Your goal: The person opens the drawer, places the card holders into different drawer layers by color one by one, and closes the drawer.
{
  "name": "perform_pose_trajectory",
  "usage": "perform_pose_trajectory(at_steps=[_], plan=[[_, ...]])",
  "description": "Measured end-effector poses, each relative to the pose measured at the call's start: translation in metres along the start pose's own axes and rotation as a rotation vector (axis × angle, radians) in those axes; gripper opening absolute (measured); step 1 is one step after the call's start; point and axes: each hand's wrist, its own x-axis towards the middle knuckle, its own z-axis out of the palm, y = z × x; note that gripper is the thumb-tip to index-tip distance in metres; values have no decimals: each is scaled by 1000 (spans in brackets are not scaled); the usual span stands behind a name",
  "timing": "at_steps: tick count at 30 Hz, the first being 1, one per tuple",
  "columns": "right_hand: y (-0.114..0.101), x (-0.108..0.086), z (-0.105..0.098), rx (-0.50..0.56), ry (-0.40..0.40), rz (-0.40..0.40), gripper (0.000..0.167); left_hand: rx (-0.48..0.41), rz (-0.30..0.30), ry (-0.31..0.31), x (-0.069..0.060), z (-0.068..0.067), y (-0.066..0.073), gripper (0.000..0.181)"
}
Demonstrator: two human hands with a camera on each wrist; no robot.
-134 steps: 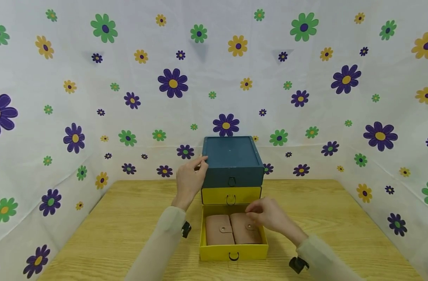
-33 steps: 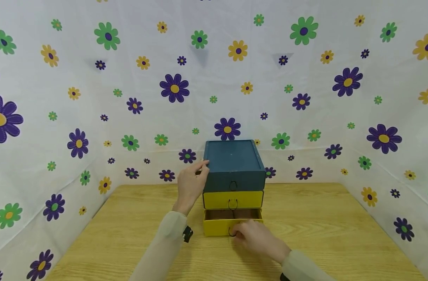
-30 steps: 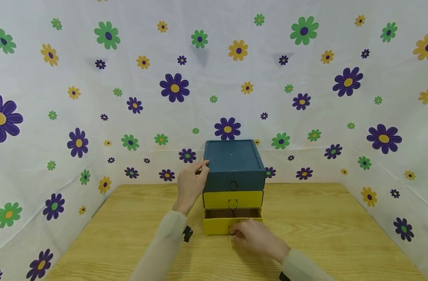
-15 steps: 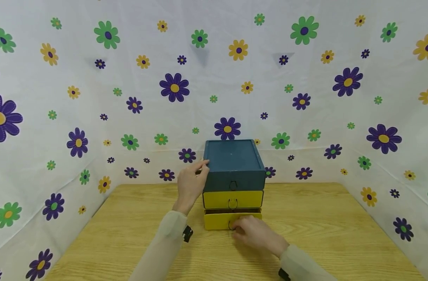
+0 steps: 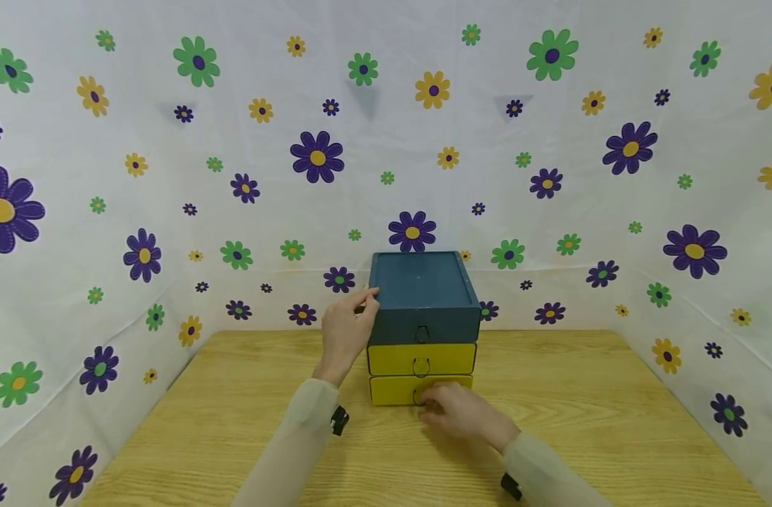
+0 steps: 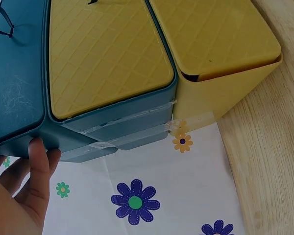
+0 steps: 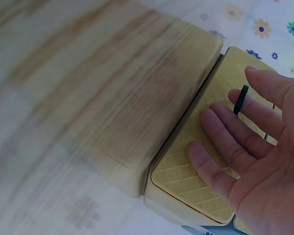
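Note:
A three-drawer box has a blue top drawer unit (image 5: pixel 424 282), a yellow middle drawer (image 5: pixel 388 360) and a yellow bottom drawer (image 5: pixel 390 391). My left hand (image 5: pixel 346 329) rests at the unit's upper left edge, fingertips touching its side. In the left wrist view, a thin dark gap shows at one corner of the bottom drawer's front (image 6: pixel 218 39). Against that front lie the extended fingers of my right hand (image 5: pixel 464 410), beside its black ring handle (image 7: pixel 241 100). The drawer's inside is hidden.
The box stands on a wooden table (image 5: pixel 265 422) near its back edge. A white flowered cloth (image 5: pixel 386 197) hangs behind and on both sides. Clear tape (image 6: pixel 137 139) runs along the box's side. Small black devices are strapped at both wrists.
The bottom drawer, pulled out with two pinkish-brown snap-flap pouches inside, has slid back into the box. My right hand moved from the pouches to the drawer front; my left hand stayed.

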Motion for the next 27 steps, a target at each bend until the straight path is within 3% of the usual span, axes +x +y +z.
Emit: perform_pose_trajectory(at_steps=[20, 27], plan=[[3, 0, -4, 66, 12, 19, 33, 12, -4, 19, -2, 0, -2, 31], [11, -14, -15, 79, 133, 39, 28, 5, 8, 14, -8, -1, -5, 36]])
